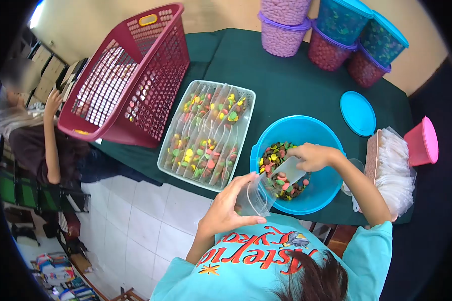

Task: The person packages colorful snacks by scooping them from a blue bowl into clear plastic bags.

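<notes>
My left hand (229,205) is closed around a clear plastic pouch (256,196), its mouth held open toward the basin. My right hand (311,157) grips a translucent scoop (290,170), tilted with its front edge at the mouth of the pouch. Under the scoop, colourful button-shaped candies (273,155) in brown, yellow, green and pink lie in a blue basin (326,193). A few candies show at the scoop's edge. To the left stands a pale tray (251,103) holding rows of filled clear pouches (206,155).
A maroon laundry basket (130,113) stands at the back left. Stacked candy tubs (331,50) line the wall. At right are a blue lid (357,113), a container of plastic pouches (394,170) and a pink cup (422,142). Another person (35,135) is at far left.
</notes>
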`<state>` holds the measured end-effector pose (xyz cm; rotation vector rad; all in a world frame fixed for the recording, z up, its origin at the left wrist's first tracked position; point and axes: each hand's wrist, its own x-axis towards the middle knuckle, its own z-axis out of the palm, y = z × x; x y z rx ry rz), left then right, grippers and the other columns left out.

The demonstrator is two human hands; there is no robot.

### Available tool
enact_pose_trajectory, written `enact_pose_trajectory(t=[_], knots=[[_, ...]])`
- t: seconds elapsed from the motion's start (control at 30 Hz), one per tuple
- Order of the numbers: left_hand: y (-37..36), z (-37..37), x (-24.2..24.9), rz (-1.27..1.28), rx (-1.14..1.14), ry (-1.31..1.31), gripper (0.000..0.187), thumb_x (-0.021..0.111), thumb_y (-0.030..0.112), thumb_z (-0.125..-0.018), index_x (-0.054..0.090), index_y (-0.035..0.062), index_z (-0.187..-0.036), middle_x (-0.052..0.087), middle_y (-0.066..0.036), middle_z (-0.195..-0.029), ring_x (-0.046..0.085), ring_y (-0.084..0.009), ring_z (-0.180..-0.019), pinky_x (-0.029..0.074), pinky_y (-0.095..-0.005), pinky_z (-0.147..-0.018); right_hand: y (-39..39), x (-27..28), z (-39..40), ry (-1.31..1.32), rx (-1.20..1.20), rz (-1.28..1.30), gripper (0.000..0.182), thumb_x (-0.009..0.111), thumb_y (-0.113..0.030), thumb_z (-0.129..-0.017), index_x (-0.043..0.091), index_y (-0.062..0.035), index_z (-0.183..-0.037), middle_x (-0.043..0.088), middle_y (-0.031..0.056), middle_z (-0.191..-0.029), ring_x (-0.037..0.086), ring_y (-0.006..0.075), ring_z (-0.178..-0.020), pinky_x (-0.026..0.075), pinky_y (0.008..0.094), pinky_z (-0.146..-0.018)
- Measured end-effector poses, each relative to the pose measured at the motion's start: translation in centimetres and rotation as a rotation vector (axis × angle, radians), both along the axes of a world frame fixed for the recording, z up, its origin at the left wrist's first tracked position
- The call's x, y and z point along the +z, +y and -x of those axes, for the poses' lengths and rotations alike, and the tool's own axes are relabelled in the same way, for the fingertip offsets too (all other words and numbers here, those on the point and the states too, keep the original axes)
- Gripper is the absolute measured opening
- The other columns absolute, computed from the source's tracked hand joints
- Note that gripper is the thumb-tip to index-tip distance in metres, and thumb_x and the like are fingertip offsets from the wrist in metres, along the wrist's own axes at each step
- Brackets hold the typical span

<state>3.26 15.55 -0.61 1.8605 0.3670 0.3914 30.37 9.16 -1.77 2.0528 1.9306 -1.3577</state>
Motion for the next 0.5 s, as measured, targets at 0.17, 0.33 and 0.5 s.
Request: enact_pose_trajectory(t=[0.17, 0.33, 0.5], knots=[[1.1, -0.7, 0.0, -0.072, -0.027, -0.045, 0.089, 0.079, 0.028, -0.054, 0.033, 0.0007, -0.125, 0.043, -0.015, -0.117, 0.048, -0.0221, -0.098, 0.038, -0.0340, -0.086, -1.5, 3.6, 0.0, 0.165, -0.136, -0.100, 0.040, 0.049, -0.014, -0.065, 0.053, -0.0034, -0.104, 0.059, 0.0173, -0.079, 0.058, 0.0283, -0.076, 0.044, 0.0365, -0.062], [1.6, -1.7, 0.3, -0.139, -0.061, -0.016, 0.088, 0.077, 0.035, -0.056, 0.033, -0.0005, -0.123, 0.043, -0.017, -0.112, 0.047, -0.0286, -0.102, 0.039, -0.0351, -0.084, -2.9, 8.9, 1.5, 0.083, -0.269, -0.277, 0.028, 0.052, -0.017, -0.068, 0.057, -0.0002, -0.090, 0.058, 0.0184, -0.069, 0.058, 0.0299, -0.067, 0.043, 0.0384, -0.059], [1.6, -2.8, 1.2, -0.264, -0.124, -0.005, 0.087, 0.077, 0.036, -0.057, 0.033, -0.0008, -0.123, 0.043, -0.017, -0.111, 0.049, -0.0293, -0.100, 0.041, -0.0356, -0.081, -3.6, 12.5, 3.4, -0.256, -0.307, -0.408, 0.023, 0.054, -0.018, -0.066, 0.057, 0.0022, -0.077, 0.057, 0.0188, -0.061, 0.056, 0.0331, -0.059, 0.043, 0.0405, -0.063]])
